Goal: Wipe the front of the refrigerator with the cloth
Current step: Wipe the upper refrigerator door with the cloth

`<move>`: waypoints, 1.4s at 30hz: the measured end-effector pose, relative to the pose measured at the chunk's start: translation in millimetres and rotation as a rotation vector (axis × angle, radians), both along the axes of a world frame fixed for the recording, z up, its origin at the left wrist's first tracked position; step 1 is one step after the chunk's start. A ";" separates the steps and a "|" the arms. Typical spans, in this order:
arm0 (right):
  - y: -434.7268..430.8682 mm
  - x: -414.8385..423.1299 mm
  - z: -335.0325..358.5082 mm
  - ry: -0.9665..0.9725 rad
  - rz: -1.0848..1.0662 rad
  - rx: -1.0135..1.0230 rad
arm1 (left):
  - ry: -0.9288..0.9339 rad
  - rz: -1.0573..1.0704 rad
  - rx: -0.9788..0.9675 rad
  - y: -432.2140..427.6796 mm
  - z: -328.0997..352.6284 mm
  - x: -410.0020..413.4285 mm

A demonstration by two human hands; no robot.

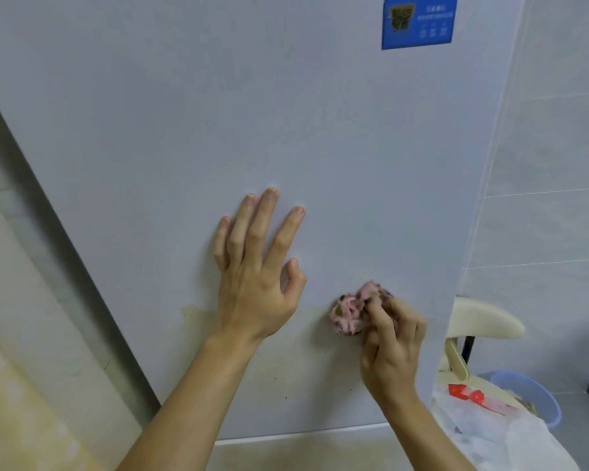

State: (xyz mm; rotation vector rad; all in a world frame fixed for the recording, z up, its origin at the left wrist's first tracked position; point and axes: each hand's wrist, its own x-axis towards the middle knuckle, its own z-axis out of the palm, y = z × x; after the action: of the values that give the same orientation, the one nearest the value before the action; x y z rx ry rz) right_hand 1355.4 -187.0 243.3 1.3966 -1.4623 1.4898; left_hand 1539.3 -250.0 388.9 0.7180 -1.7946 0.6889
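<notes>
The white refrigerator front [218, 113] fills most of the view. My left hand [257, 266] lies flat against it with fingers spread and straight. To the right and slightly lower, my right hand [393, 345] grips a crumpled pink cloth [352, 311] and presses it on the door's lower part. A yellowish stain [198, 317] and small dark specks mark the door near the bottom, left of and below the cloth.
A blue sticker [419, 20] sits at the door's top right. Right of the fridge are a tiled wall [551, 164], a cream chair [480, 321], a white plastic bag [490, 430] with red print and a blue basin [527, 396]. A dark gap [48, 232] runs along the fridge's left side.
</notes>
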 end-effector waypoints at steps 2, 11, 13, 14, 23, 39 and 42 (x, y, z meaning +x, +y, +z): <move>-1.1 8.3 34.3 -0.003 0.033 -0.078 | 0.006 -0.008 0.002 -1.1 -1.5 6.3; -38.4 71.6 161.9 -0.135 0.053 -0.335 | 0.068 0.049 0.013 -9.4 -8.9 70.8; -42.0 83.5 126.5 -0.060 0.063 -0.303 | 0.088 0.060 0.007 -12.2 -9.8 87.8; -42.9 92.0 99.9 0.014 0.087 -0.259 | 0.098 0.069 0.006 -13.8 -9.8 97.3; -48.3 150.8 61.1 0.275 0.197 -0.033 | 0.144 0.131 0.025 -34.5 -8.1 168.4; -67.2 244.2 14.6 0.435 0.324 0.177 | 0.102 0.070 -0.023 -61.0 -16.6 219.5; -65.4 246.6 57.4 0.375 0.300 0.088 | 0.077 0.058 -0.030 -64.6 -15.7 225.4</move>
State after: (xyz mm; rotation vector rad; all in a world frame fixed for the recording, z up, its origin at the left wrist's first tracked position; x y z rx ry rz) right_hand 1602.0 -252.4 300.6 1.8973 -1.1317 1.2524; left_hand 1764.7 -314.6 373.2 0.7687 -1.6953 0.7156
